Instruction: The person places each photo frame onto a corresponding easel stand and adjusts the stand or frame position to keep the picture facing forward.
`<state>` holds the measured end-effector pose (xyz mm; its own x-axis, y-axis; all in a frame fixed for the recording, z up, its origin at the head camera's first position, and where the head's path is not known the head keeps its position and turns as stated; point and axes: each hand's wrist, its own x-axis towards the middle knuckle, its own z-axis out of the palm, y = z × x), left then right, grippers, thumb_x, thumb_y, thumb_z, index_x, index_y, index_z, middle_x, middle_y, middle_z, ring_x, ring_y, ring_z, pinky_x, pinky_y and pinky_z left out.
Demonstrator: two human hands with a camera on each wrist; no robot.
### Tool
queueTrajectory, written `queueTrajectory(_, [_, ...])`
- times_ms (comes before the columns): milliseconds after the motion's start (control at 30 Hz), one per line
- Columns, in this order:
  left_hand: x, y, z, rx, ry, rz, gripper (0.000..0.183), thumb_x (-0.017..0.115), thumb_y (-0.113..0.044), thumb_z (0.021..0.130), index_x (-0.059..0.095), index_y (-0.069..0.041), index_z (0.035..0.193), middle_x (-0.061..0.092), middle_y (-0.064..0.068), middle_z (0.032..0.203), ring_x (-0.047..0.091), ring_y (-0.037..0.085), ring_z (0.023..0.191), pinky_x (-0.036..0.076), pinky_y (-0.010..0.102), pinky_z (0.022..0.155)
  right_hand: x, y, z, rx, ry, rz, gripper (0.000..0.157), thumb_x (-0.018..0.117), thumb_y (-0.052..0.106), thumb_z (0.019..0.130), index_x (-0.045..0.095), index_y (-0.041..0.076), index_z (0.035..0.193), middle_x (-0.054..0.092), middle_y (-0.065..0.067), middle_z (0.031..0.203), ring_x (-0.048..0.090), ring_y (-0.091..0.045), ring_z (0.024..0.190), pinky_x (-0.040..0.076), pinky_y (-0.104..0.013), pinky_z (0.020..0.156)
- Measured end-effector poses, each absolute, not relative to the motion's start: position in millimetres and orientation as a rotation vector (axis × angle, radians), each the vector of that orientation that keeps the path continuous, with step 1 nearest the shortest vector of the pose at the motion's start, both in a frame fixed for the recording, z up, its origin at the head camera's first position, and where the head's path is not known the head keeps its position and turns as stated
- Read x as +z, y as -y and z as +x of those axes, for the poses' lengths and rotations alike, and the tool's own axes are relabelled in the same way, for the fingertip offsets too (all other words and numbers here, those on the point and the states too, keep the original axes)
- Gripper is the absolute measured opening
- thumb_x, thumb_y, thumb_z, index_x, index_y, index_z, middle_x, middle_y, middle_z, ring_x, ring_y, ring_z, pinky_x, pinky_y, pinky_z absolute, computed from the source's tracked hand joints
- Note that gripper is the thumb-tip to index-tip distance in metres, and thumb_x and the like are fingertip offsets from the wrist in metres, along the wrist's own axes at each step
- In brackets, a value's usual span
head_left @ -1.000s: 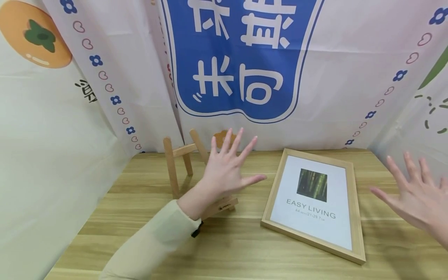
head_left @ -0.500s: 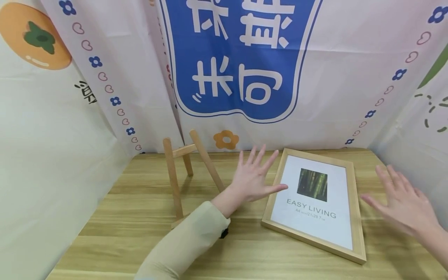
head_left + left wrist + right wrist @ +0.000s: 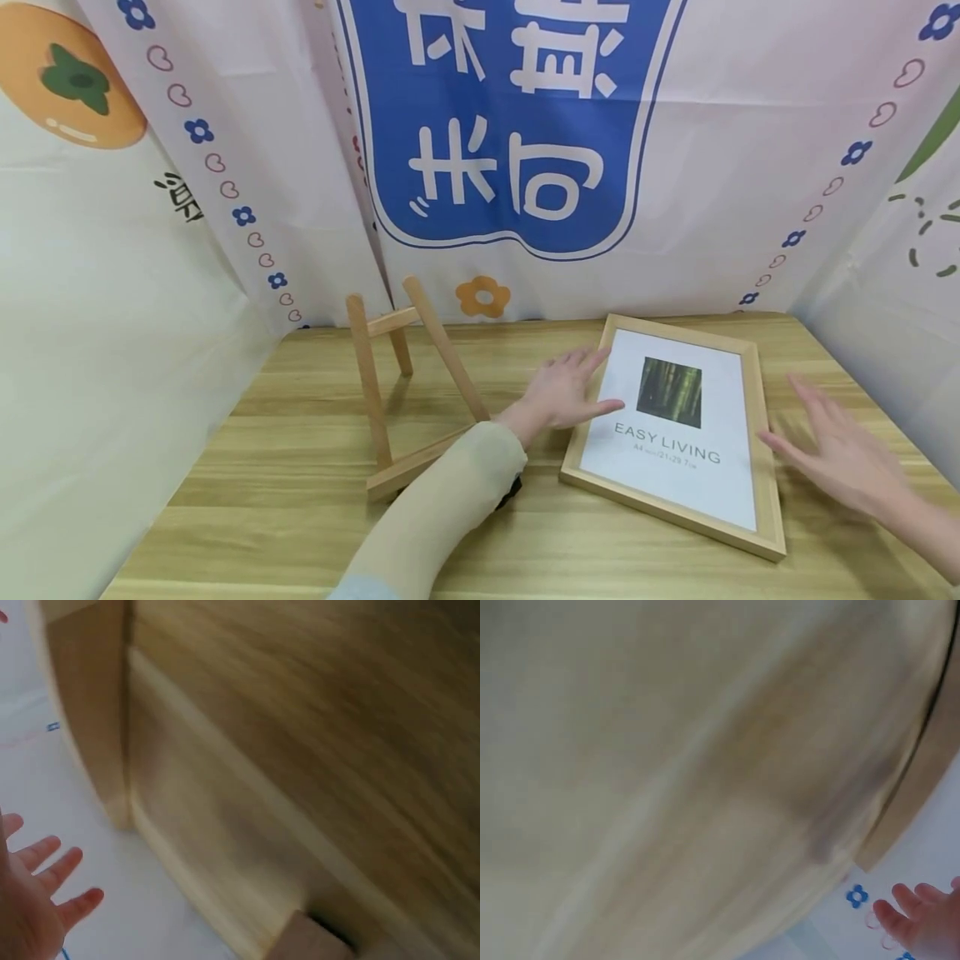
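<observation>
A light wooden picture frame (image 3: 767, 467) lies flat on the table, its white insert reading "EASY LIVING" beneath a small dark green photo. At its left edge is my left hand (image 3: 558, 392), fingers spread and thumb reaching over the frame; contact cannot be made out. Just off the right edge, my right hand (image 3: 843, 454) has its fingers extended and its thumb near the border. Both hands hold nothing. The left wrist view shows the left hand (image 3: 34, 900) with fingers apart beside the frame's side (image 3: 90, 712). In the right wrist view, only part of the right hand (image 3: 922, 919) shows.
A small wooden easel (image 3: 371, 392) stands on the table left of the frame, partly hidden by my left sleeve (image 3: 450, 500). The wood-grain table (image 3: 247, 500) is enclosed by printed white cloth (image 3: 720, 183) at the back and sides.
My left hand has moved right and down from in front of the easel to the frame's left edge. My right hand has come left toward the right edge. The frame has stayed put.
</observation>
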<state>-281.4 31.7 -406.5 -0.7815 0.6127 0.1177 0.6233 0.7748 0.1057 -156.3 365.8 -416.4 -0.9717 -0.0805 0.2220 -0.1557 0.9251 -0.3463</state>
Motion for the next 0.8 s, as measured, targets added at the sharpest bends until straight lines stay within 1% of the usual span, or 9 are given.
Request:
queueTrajectory(100, [-413,-31,-285,-0.345,2.93,-1.006,0.086,0.041,-0.072,0.076,0.01,-0.03,0.145,0.022,-0.001,0.146,0.026,0.021,0.129,0.032,0.046,0.098,-424,-366,-157,0.664,2.855,0.188,0.087,0.056,0.041,0.086,0.0,0.006,0.144,0.012,-0.032,0.14,0.017,-0.056,0.118,0.018,-0.072,0.082])
queueTrajectory(167, [-416,-30,-286,-0.442,2.953,-0.991,0.088,0.045,-0.07,0.075,0.009,-0.03,0.144,0.023,-0.001,0.145,0.025,0.019,0.129,0.033,0.045,0.098,-429,-365,-157,0.736,2.838,0.197,0.086,0.057,0.038,0.087,0.004,0.001,0.143,0.017,-0.036,0.136,0.018,-0.056,0.117,0.016,-0.071,0.085])
queueTrajectory(233, [-419,-29,-287,-0.558,2.97,-0.971,0.09,0.05,-0.069,0.074,0.011,-0.028,0.145,0.023,-0.001,0.145,0.025,0.018,0.129,0.032,0.043,0.099,-433,-363,-156,0.804,2.835,0.2,0.085,0.057,0.036,0.087,0.006,-0.003,0.141,0.02,-0.038,0.133,0.02,-0.057,0.115,0.016,-0.071,0.085])
queueTrajectory(300, [-422,-28,-287,-0.664,2.987,-0.956,0.092,0.054,-0.066,0.073,0.013,-0.024,0.145,0.024,0.001,0.145,0.025,0.018,0.129,0.03,0.04,0.1,-438,-361,-156,0.868,2.839,0.192,0.085,0.058,0.036,0.087,0.006,-0.006,0.14,0.022,-0.04,0.131,0.021,-0.058,0.114,0.017,-0.071,0.084])
queueTrajectory(400, [-426,-24,-285,-0.781,3.034,-0.915,0.092,0.059,-0.062,0.073,0.017,-0.021,0.144,0.026,0.001,0.144,0.024,0.019,0.13,0.027,0.038,0.102,-444,-357,-156,0.939,2.844,0.174,0.084,0.058,0.035,0.087,0.009,-0.01,0.138,0.023,-0.04,0.13,0.021,-0.058,0.114,0.017,-0.07,0.086])
queueTrajectory(533, [-430,-22,-286,-0.847,3.066,-0.848,0.087,0.063,-0.055,0.075,0.021,-0.02,0.143,0.034,0.002,0.14,0.025,0.02,0.129,0.026,0.036,0.103,-449,-354,-157,0.946,2.842,0.158,0.085,0.06,0.034,0.085,0.012,-0.014,0.136,0.028,-0.04,0.127,0.023,-0.057,0.114,0.018,-0.068,0.088])
queueTrajectory(700, [-432,-27,-289,-0.884,3.06,-0.849,0.083,0.068,-0.046,0.075,0.029,-0.013,0.14,0.049,0.003,0.126,0.042,0.015,0.116,0.035,0.028,0.096,-452,-355,-157,0.971,2.833,0.159,0.086,0.063,0.033,0.083,0.013,-0.014,0.136,0.031,-0.039,0.125,0.024,-0.057,0.114,0.017,-0.068,0.088])
queueTrajectory(800, [-433,-30,-290,-0.916,3.065,-0.851,0.079,0.07,-0.04,0.075,0.033,-0.009,0.137,0.051,0.002,0.121,0.046,0.012,0.109,0.038,0.024,0.092,-453,-355,-157,1.009,2.83,0.165,0.086,0.065,0.031,0.082,0.015,-0.015,0.135,0.031,-0.04,0.125,0.024,-0.057,0.114,0.018,-0.068,0.088])
